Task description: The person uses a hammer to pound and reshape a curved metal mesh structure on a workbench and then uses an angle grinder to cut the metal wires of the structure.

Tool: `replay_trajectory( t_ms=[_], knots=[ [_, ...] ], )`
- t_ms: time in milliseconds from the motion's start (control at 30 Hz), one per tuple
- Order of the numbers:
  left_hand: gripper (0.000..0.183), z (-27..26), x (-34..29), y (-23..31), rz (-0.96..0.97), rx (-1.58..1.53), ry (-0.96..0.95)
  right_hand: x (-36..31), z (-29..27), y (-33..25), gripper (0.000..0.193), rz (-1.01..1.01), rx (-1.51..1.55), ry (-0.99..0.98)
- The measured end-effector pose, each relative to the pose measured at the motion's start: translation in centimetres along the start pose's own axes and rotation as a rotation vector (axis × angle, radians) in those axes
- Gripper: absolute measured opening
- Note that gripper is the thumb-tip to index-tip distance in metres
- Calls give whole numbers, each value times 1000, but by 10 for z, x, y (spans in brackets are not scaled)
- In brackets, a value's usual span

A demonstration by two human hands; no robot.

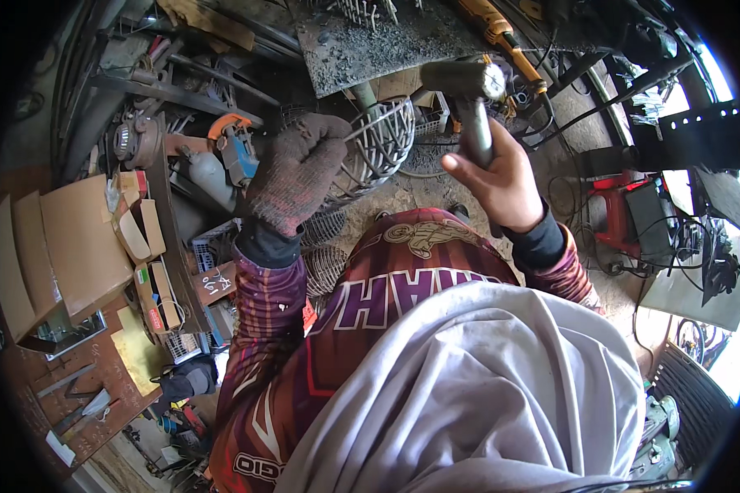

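Observation:
My left hand [300, 174], in a dark knitted work glove, is closed on a thin metal rod [365, 128]. The rod's free end points up and right across a cage-like piece of woven metal rods [384, 149]. Bare, my right hand [506, 182] grips a hammer [474, 123] by its metal handle, the head raised to the right of the woven piece. A gap separates the hammer head from the woven piece. An upright metal post [363, 94] stands by the far edge of that piece; whether they touch, I cannot tell.
Ahead is a dark metal worktop [386, 53] strewn with grit and short rods. An angle grinder [495, 29] lies at its right, with cables around. To the left are a grey gas cylinder [210, 177] and cardboard boxes [78, 246]. A red stool [615, 215] stands right.

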State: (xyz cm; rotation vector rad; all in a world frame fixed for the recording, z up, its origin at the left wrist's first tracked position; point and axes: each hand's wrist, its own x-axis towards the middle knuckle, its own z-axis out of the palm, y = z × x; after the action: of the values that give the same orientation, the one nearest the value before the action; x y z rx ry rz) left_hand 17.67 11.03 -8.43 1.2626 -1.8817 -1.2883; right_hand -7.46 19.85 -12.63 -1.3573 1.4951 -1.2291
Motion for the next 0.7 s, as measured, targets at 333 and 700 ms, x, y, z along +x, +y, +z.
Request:
replay_trajectory(
  t_ms=[333, 700],
  knots=[
    [29, 13, 12, 2, -28, 662, -232, 67, 31, -1, 42, -194, -407, -415],
    [28, 13, -2, -12, 85, 365, -263, 85, 50, -3, 34, -216, -567, -777]
  ],
)
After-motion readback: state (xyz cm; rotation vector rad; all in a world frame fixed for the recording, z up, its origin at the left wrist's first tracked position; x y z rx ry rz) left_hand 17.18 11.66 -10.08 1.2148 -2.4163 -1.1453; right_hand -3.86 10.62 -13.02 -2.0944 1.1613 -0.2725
